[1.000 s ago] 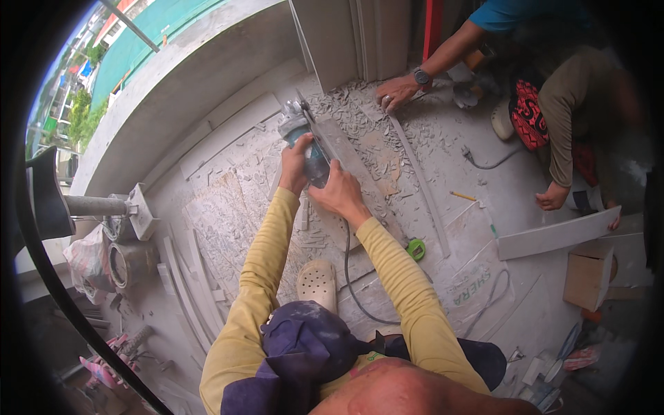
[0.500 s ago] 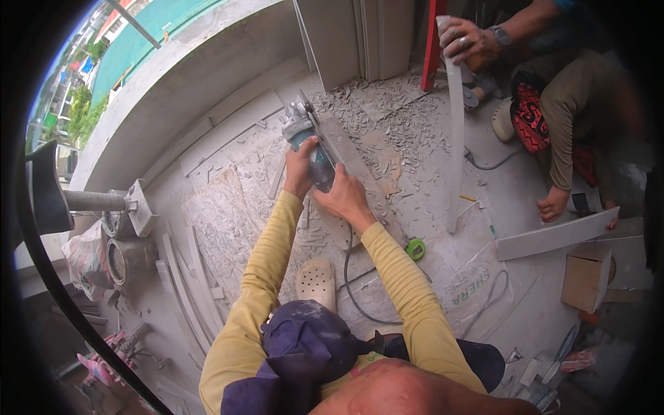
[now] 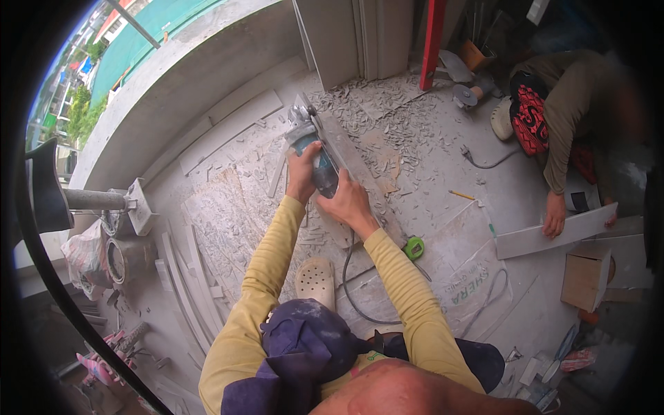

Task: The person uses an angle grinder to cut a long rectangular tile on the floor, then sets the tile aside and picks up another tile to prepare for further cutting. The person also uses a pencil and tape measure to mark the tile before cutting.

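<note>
A dusty floor (image 3: pixel 443 173) strewn with tile chips surrounds a long grey tile strip (image 3: pixel 360 173). On it sits the angle grinder (image 3: pixel 315 149), left hand (image 3: pixel 302 173) and right hand (image 3: pixel 351 205) fingers clamped around its body. A green tape measure (image 3: pixel 413 247) lies just beside the strip.

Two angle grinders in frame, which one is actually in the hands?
The blue-bodied grinder at centre: left hand and right hand both grip it, disc on the tile strip. The other grinder lies untouched on the floor by the red post.
</note>
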A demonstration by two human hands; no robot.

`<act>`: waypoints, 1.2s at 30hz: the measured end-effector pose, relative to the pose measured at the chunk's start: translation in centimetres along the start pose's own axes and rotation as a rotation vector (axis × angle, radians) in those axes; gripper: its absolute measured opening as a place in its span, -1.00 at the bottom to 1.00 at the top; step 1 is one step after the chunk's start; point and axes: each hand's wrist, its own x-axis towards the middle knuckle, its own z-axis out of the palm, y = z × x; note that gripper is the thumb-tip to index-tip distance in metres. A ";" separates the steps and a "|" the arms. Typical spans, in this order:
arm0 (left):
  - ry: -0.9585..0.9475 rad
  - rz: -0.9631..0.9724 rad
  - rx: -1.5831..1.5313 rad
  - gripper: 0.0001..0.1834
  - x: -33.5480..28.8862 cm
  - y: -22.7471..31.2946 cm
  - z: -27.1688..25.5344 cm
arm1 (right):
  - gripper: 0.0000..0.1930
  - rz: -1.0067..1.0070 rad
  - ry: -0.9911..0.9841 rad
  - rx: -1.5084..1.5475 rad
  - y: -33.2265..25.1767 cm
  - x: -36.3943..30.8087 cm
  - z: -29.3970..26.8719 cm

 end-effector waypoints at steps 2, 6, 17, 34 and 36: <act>0.000 0.020 0.009 -0.65 -0.1 -0.2 0.0 | -0.29 -0.011 0.010 -0.002 0.1 -0.2 0.0; -0.007 0.023 0.015 -0.64 -0.8 -0.2 0.5 | -0.28 0.000 -0.001 0.000 0.1 -0.7 -0.5; 0.006 0.014 0.014 -0.63 -2.0 -0.5 1.2 | -0.29 0.002 -0.026 -0.002 0.3 -1.4 -1.2; 0.018 -0.018 0.023 -0.70 0.6 0.7 0.5 | -0.26 0.031 -0.050 0.030 -0.5 0.8 -0.7; 0.014 -0.001 0.022 -0.70 0.2 0.3 0.2 | -0.23 0.036 -0.057 0.016 -0.4 0.4 -0.7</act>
